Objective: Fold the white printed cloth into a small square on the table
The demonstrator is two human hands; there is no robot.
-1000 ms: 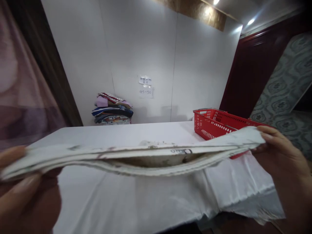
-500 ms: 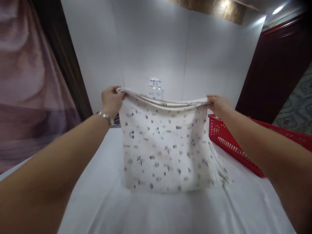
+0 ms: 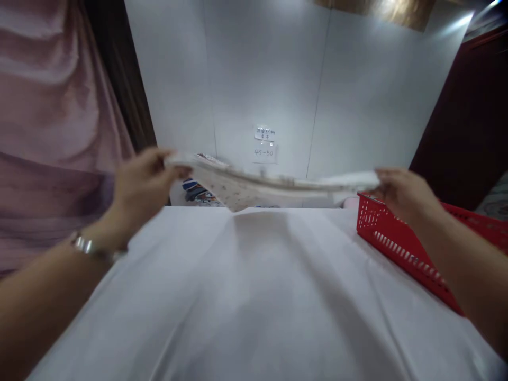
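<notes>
Pink drapery [image 3: 47,111] hangs far left; next, the left hand [image 3: 143,182], arm stretched forward, pinches one end of a patterned white cloth [image 3: 238,191] sagging above the white-covered table [image 3: 257,301]; the right hand [image 3: 407,193], likewise extended, pinches the other end near a red basket [image 3: 408,248].

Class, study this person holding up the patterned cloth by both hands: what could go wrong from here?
The white patterned cloth might slip, since the left hand and right hand seem to hold only its ends. Its middle sags between them, so it could crease when laid down. The right forearm crosses in front of the red basket, so a sideways swing might bump it.
</notes>
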